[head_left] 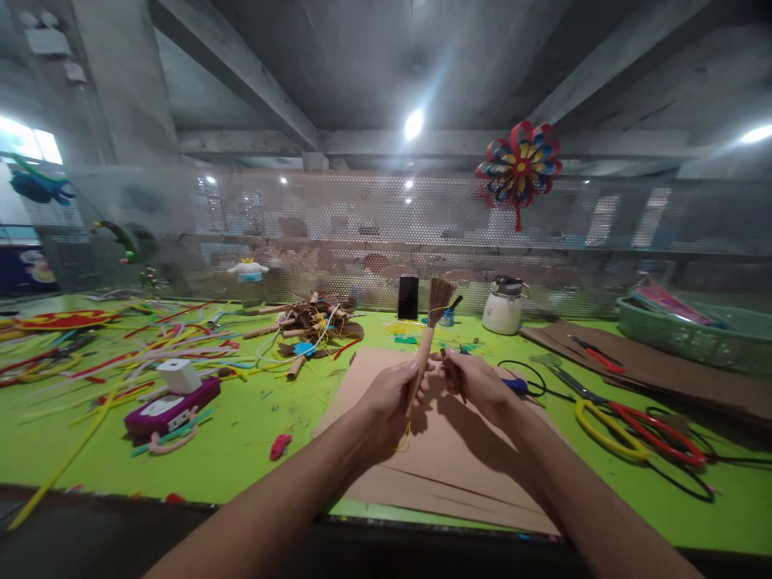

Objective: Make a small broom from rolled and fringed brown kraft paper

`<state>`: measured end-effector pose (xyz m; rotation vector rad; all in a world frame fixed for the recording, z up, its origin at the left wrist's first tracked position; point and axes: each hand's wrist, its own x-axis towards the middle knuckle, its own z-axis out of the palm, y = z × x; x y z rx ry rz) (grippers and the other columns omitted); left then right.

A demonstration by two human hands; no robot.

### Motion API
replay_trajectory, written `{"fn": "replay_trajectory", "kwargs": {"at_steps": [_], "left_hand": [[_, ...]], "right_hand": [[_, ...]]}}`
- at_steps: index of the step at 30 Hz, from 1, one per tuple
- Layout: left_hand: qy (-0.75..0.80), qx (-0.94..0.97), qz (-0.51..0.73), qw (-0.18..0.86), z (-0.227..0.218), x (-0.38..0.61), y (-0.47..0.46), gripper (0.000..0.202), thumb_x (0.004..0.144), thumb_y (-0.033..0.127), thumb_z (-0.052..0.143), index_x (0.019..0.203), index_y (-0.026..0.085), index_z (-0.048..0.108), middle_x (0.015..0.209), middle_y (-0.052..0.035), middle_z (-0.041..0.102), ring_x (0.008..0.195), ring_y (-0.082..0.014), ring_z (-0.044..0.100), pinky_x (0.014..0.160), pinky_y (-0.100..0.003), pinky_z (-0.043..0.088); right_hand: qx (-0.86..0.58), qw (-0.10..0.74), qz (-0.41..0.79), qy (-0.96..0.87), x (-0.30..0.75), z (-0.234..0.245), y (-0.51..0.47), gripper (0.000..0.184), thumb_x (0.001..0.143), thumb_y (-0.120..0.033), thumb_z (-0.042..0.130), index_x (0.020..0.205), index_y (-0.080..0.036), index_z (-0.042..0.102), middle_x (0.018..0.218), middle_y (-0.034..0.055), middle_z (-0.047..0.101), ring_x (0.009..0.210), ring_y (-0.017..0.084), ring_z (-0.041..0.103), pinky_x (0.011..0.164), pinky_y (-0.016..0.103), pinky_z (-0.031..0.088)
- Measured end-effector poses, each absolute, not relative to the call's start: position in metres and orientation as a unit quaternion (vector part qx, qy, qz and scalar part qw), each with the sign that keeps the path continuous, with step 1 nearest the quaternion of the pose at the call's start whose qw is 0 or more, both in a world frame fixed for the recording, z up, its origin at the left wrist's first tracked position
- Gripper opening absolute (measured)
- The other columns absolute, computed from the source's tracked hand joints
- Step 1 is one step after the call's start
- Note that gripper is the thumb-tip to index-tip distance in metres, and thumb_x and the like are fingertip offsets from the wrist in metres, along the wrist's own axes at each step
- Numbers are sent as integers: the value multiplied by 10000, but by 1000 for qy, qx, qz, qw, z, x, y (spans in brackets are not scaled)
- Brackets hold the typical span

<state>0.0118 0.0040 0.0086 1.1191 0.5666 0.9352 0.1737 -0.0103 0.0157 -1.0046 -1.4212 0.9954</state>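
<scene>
My left hand (389, 396) is closed around the tan handle of a small broom (432, 322), which stands nearly upright with its brown bristle fan at the top. A yellow thread hangs from below this hand. My right hand (476, 382) is pinched just right of the handle, with a thin dark strip held between its fingers. Both hands hover above sheets of brown cardboard (446, 450) that lie on the green table (241, 434).
Yellow-handled scissors (603, 426) and red-handled scissors (657, 434) lie right of the cardboard. A purple box with a white cube (174, 398) sits left, among several coloured strips. Behind are a white kettle (503, 305), a black box (408, 297), a green basket (687, 326) and a mesh screen.
</scene>
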Motion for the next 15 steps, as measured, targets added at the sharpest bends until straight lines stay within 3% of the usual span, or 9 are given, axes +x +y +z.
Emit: {"fn": "replay_trajectory", "kwargs": {"at_steps": [7,11,15], "left_hand": [[249,538,445,671,2,10,11,250,800,365,507,816,116,531,634,-8,498,454,-70,448,429,-190,362],[240,538,443,676,1,8,12,266,819,384,478,823,120,510,669,-34,529,463,-88,491,432,-211,414],[247,545,450,663,1,7,13,262,822,384,493,817,123,492,670,-40,541,499,-89,518,450,-192,427]], "right_hand": [[-460,451,311,-698,175,26,-19,344,777,-415,487,534,-172,508,464,-32,413,451,95,350,457,235,278],[-423,414,282,-755,167,29,-24,276,784,-373,492,622,-177,600,515,-7,497,477,109,392,469,238,305],[-431,409,220,-774,170,24,-18,304,810,-356,454,604,-175,585,533,-2,501,508,117,423,497,239,327]]}}
